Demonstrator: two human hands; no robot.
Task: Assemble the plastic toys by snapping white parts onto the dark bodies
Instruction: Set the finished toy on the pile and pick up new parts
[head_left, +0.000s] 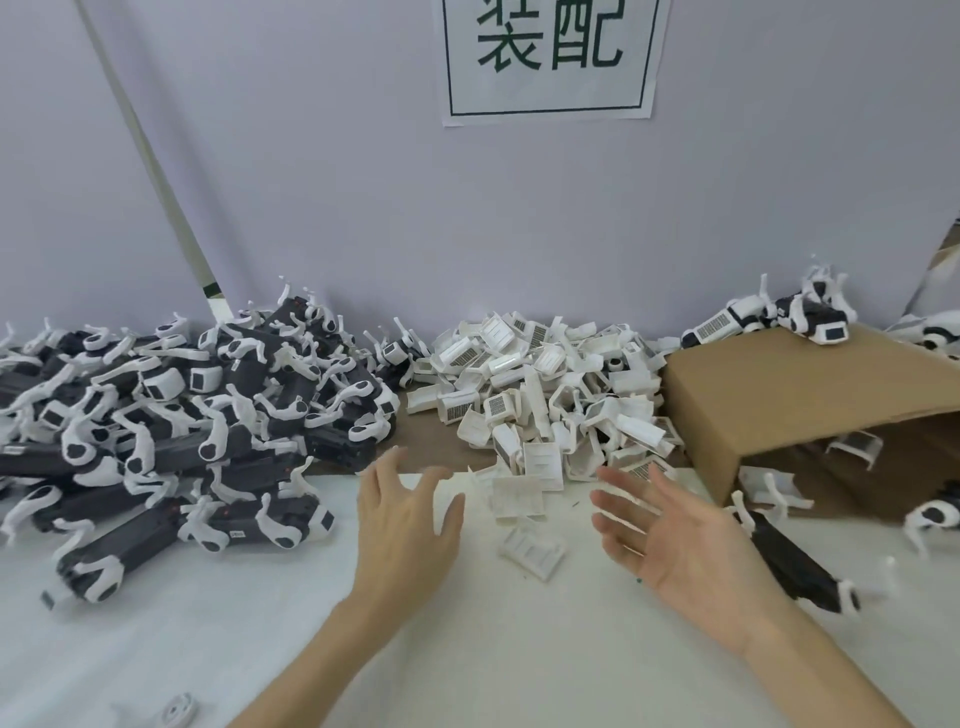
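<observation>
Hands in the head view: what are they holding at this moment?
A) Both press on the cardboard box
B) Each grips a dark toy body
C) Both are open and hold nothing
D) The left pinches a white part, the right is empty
C: the left hand and the right hand hover with fingers spread over the white table, touching no part.

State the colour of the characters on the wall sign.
Dark green, on the white wall sign; head view.

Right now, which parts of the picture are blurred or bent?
Head view: both hands, left hand and right hand, are motion-blurred, as is the loose white part between them; the pole curves from wide-angle distortion; the sign is sharp; lighting is soft.
</observation>
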